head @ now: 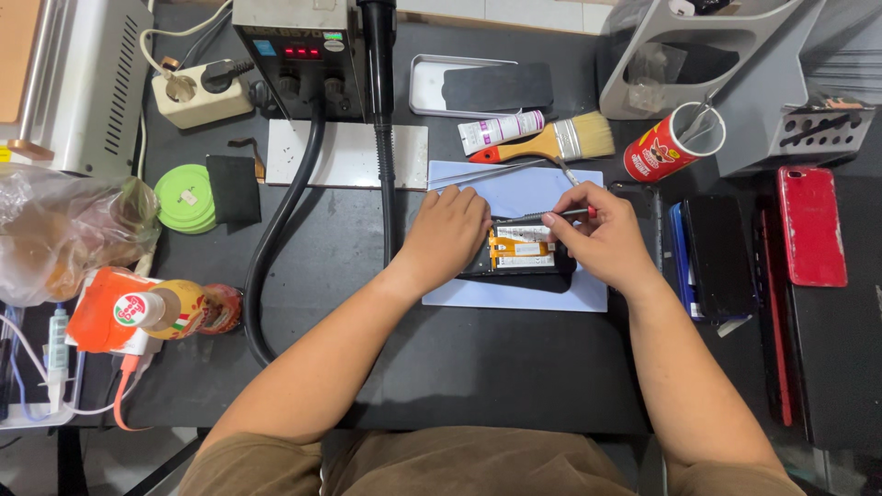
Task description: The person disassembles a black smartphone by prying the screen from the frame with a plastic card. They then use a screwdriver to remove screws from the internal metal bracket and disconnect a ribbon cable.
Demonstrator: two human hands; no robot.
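Opened phone (520, 250) is lying on the blue mat (514, 292), the left hand (447, 235) pressing flat-fingered at its nine o'clock end while the right hand (595, 237) is pinching a thin screwdriver (551, 216) above it; a slipping tip could be gouging the orange flex.

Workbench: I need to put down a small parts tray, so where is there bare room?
Bare dark table lies between the forearms, below the pale mat. Another patch sits between the black hose and the left hand. The far edge, the left side by the bottles and the right side with phones are crowded.
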